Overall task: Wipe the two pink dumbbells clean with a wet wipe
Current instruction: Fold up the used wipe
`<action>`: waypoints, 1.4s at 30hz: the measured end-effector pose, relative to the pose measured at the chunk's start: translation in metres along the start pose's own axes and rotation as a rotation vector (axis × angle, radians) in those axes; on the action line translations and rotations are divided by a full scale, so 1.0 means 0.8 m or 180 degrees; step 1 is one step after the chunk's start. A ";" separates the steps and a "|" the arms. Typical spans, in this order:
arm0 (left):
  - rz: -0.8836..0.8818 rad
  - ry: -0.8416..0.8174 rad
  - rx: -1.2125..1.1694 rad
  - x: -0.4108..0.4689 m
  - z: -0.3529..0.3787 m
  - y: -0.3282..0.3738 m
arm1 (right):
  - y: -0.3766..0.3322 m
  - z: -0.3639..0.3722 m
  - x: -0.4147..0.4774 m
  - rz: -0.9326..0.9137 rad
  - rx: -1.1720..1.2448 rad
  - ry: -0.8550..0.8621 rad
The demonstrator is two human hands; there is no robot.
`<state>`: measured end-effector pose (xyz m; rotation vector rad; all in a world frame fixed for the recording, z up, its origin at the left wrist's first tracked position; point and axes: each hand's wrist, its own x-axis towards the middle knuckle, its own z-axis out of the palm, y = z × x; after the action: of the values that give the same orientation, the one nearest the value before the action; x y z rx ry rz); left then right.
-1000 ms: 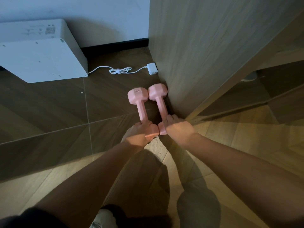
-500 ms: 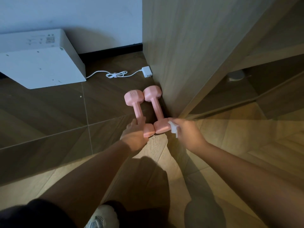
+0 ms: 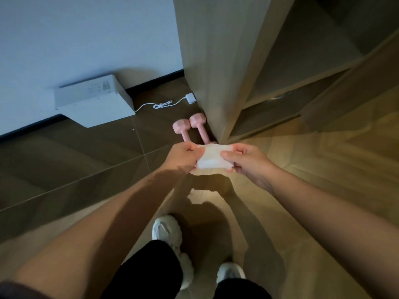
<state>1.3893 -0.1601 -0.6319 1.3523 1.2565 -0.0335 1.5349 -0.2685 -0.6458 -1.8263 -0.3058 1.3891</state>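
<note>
Above the floor [image 3: 86, 169], a wet wipe [image 3: 212, 158] was pinched taut between left hand [image 3: 183, 157] and right hand [image 3: 248, 162]; pink dumbbells [image 3: 190, 128] lay at twelve o'clock. Unfolding was judged underway; lowering it onto one was required next.

A pale wall [image 3: 86, 39] is running along the far left, a black skirting board [image 3: 155, 81] lying at its foot. Dark glossy tiles [image 3: 64, 160] are lying on the left, light wood boards [image 3: 323, 201] on the near right, where warm light is falling. A tall wooden cabinet [image 3: 216, 61] is standing far right, its shelf [image 3: 302, 83] showing. A white box [image 3: 92, 102] is sitting by the wall, a white cable [image 3: 162, 104] and plug [image 3: 190, 98] lying beside it.
</note>
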 end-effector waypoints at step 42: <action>-0.0394 0.2438 -0.1838 -0.962 -0.573 -0.334 | -0.073 0.765 -0.830 -0.1182 -0.1266 -0.1232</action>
<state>0.6065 -0.3891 -0.1742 0.7819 1.7965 0.7679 0.7613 -0.3657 -0.1864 -1.6716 -1.1315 1.4739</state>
